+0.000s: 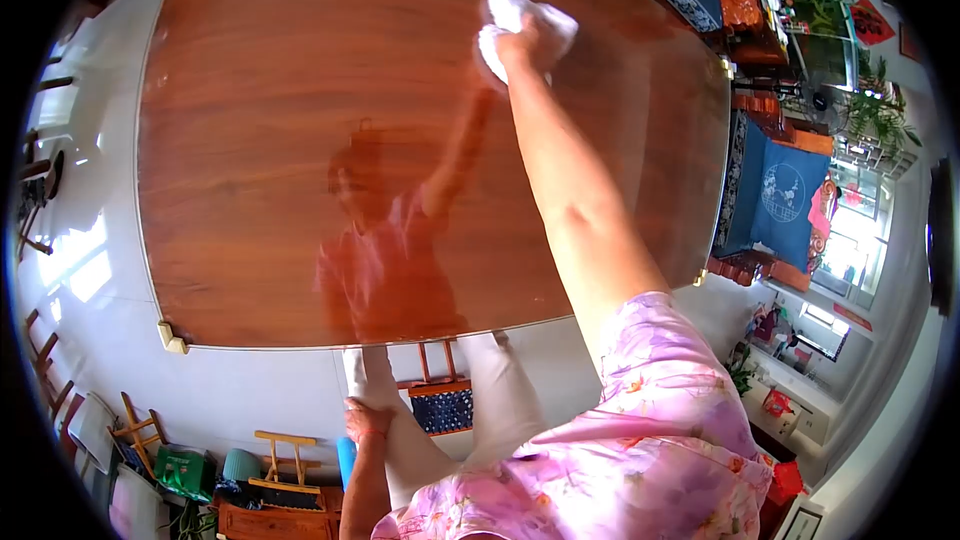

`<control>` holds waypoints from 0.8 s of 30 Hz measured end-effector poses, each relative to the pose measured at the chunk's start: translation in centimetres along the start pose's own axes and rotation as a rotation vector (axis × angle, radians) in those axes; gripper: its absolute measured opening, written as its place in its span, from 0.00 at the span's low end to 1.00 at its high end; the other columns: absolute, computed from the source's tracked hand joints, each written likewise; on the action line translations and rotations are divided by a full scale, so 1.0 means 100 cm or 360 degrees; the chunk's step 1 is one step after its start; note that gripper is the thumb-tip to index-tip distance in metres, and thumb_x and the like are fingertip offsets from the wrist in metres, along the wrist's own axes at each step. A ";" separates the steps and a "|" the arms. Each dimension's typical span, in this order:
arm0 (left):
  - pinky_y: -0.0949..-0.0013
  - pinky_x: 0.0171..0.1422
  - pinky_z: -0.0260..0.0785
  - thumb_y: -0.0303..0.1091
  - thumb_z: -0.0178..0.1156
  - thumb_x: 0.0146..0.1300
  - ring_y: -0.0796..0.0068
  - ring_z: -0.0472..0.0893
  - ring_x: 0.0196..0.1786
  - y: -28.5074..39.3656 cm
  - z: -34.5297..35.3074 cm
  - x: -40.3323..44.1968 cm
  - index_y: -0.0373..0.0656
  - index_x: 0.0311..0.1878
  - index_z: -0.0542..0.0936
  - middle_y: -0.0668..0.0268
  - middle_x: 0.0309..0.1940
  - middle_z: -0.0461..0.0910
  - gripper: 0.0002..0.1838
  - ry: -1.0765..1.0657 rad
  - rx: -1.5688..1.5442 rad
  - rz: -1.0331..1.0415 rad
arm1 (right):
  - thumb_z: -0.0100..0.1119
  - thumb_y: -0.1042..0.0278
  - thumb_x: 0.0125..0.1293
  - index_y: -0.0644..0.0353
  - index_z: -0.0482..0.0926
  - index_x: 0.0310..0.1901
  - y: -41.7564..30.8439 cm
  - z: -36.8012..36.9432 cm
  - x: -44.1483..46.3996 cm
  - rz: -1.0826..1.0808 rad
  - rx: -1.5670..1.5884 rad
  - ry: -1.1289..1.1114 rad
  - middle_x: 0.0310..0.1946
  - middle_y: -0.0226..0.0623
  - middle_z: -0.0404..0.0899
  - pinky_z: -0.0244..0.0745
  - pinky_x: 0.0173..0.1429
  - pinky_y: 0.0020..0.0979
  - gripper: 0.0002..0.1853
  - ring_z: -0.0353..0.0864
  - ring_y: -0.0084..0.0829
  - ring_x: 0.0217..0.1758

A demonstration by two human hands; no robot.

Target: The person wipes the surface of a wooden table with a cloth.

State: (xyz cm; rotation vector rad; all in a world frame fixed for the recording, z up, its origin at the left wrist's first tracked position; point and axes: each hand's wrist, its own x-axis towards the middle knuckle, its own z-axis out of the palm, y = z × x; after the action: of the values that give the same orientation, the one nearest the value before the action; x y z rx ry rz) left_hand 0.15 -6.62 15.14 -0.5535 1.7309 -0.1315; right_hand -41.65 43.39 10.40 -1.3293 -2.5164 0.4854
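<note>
My right hand (520, 44) is pressed onto a white cloth (555, 30), fingers closed over it, at the far part of a glossy brown wooden tabletop (260, 140). The cloth lies bunched on the surface, its edges slightly blurred. My right arm stretches over the table, and the polish mirrors my body and arm. Down at the left, my left hand (368, 420) rests on my leg in light trousers (405, 450), below the near table edge. Its fingers lie against the leg and hold nothing.
Pale corner guards (172, 338) cap the table corners. A small stool with a dark patterned seat (441, 408) stands between my legs. Blue-cushioned wooden seating (785, 190) lines the right. Wooden chairs, a green bag (185, 473) and a wooden cabinet (275, 522) are at the lower left.
</note>
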 end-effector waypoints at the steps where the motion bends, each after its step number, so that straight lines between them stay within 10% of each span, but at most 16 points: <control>1: 0.59 0.57 0.71 0.55 0.73 0.36 0.54 0.77 0.53 -0.006 0.005 0.005 0.39 0.69 0.49 0.51 0.53 0.73 0.61 0.0037 -0.0008 0.0020 | 0.54 0.61 0.60 0.53 0.74 0.57 -0.025 0.004 -0.005 -0.0285 -0.0102 -0.0094 0.58 0.42 0.72 0.61 0.67 0.33 0.22 0.68 0.37 0.63; 6: 0.58 0.57 0.71 0.55 0.73 0.37 0.54 0.77 0.53 -0.018 0.000 0.010 0.39 0.68 0.49 0.51 0.53 0.73 0.60 -0.0002 -0.0054 0.0031 | 0.59 0.62 0.54 0.49 0.83 0.36 -0.171 0.028 -0.115 -0.1615 -0.0301 -0.0497 0.39 0.39 0.82 0.73 0.49 0.40 0.08 0.79 0.39 0.46; 11: 0.58 0.57 0.71 0.55 0.73 0.37 0.54 0.77 0.53 -0.025 -0.004 0.014 0.39 0.69 0.49 0.52 0.53 0.73 0.61 -0.0062 -0.0113 0.0066 | 0.60 0.59 0.51 0.46 0.81 0.33 -0.223 0.080 -0.334 -0.2029 0.0273 -0.0381 0.39 0.32 0.79 0.74 0.45 0.46 0.08 0.74 0.41 0.48; 17: 0.58 0.55 0.73 0.56 0.74 0.36 0.55 0.77 0.53 -0.025 0.004 0.020 0.39 0.69 0.49 0.52 0.53 0.73 0.61 -0.0044 -0.0080 0.0071 | 0.65 0.57 0.42 0.47 0.80 0.40 -0.186 0.024 -0.401 -0.2034 0.0431 -0.0661 0.46 0.28 0.75 0.67 0.54 0.47 0.19 0.69 0.37 0.52; 24: 0.59 0.56 0.72 0.54 0.75 0.34 0.54 0.78 0.53 -0.008 0.003 0.009 0.40 0.64 0.54 0.51 0.51 0.75 0.57 0.0033 -0.0014 0.0030 | 0.66 0.66 0.43 0.52 0.76 0.36 -0.044 -0.019 -0.234 -0.1549 0.0447 -0.0141 0.38 0.34 0.74 0.71 0.46 0.44 0.15 0.74 0.39 0.42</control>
State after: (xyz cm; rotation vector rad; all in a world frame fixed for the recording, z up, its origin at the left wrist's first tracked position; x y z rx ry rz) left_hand 0.55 -7.65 14.61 -0.5441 1.7570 -0.1169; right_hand -31.32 21.93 12.32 0.0778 -2.6395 0.6171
